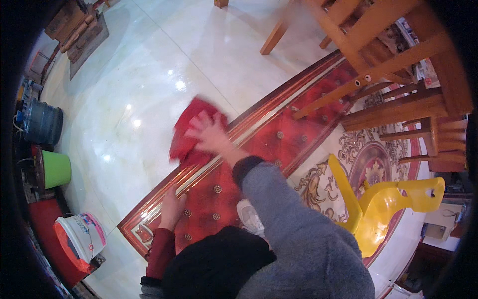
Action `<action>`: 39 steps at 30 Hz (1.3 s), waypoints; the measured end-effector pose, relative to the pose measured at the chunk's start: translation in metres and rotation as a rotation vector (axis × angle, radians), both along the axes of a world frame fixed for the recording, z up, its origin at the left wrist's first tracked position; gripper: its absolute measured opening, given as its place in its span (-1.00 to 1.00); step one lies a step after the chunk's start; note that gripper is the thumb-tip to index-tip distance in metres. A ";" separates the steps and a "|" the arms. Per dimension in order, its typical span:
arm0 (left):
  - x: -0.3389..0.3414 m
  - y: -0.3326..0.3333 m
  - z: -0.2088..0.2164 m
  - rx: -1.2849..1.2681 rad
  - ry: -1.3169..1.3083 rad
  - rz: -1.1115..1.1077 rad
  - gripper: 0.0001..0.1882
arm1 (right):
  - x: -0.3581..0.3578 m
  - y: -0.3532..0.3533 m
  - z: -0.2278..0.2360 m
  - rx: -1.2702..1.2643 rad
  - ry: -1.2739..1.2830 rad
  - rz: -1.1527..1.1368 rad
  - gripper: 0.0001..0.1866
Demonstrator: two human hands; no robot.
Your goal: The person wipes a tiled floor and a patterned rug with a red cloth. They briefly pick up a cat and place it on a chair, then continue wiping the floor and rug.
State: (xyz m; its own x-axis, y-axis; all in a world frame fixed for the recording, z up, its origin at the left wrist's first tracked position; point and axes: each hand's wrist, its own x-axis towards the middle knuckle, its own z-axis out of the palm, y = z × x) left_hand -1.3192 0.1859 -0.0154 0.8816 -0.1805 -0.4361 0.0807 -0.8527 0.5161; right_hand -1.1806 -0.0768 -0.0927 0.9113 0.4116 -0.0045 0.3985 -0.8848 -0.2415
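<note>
A red cloth [185, 138], blurred along its edges, lies on the pale glossy floor tiles [144, 99]. My right hand [211, 133] presses on it with the fingers spread flat, the arm stretched forward in a grey sleeve. Lower and to the left, my left hand [172, 208] rests on the patterned red border [259, 142] of the floor, its thumb apart from the fingers and nothing seen in it. A light-coloured shoe [250, 218] shows between my arms.
Wooden chairs [393, 94] stand at the upper right. A yellow plastic chair [378, 214] is on the right. Along the left side are a white bucket [92, 234], a green bucket [56, 169] and a dark blue tub [45, 123]. Wooden pieces [82, 30] sit at the upper left.
</note>
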 end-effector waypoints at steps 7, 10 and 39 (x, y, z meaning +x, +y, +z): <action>-0.019 -0.031 -0.008 0.033 0.196 -0.132 -0.35 | -0.076 -0.167 0.007 -0.197 0.143 -0.661 -0.22; -0.026 -0.030 -0.017 -0.011 0.138 -0.121 -0.32 | -0.142 -0.149 0.006 -0.157 0.131 -0.722 -0.24; -0.157 0.072 -0.011 -0.013 0.227 0.365 -0.38 | -0.020 0.064 0.020 -0.111 0.320 -0.659 -0.29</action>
